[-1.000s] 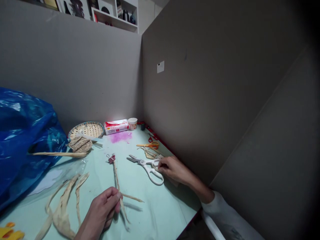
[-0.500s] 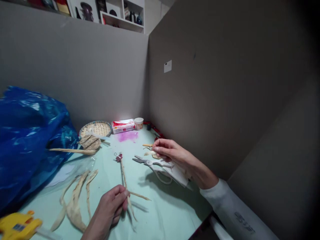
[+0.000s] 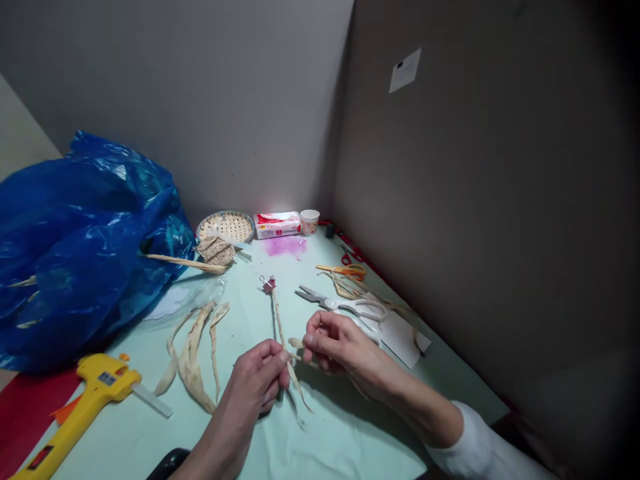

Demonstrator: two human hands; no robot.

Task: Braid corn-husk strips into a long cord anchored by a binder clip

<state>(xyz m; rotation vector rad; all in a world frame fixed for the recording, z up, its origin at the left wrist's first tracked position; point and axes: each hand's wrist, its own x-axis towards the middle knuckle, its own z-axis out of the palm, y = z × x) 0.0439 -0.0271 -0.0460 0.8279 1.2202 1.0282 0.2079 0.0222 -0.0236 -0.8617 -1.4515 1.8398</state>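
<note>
Between the thumb and fingers of my left hand is a thin twisted cord of pale, dried plant fibre that looks like husk. A dark red binder clip grips its far end, and loose strands trail below my fingers. Just to the right, my right hand is closed in a pinch on a pale husk strip, whose tip points towards the cord. Part of that strip is hidden behind my fingers. White-handled scissors lie just beyond my right hand.
Broad husk pieces and a yellow glue gun lie on the left, before a blue plastic bag. At the back are a woven basket, a tissue pack and a paper cup. Orange scissors lie right.
My right hand has come down and left with the strip, close to my left hand at the cord. My view has tilted down and turned left, bringing the whole glue gun in.
</note>
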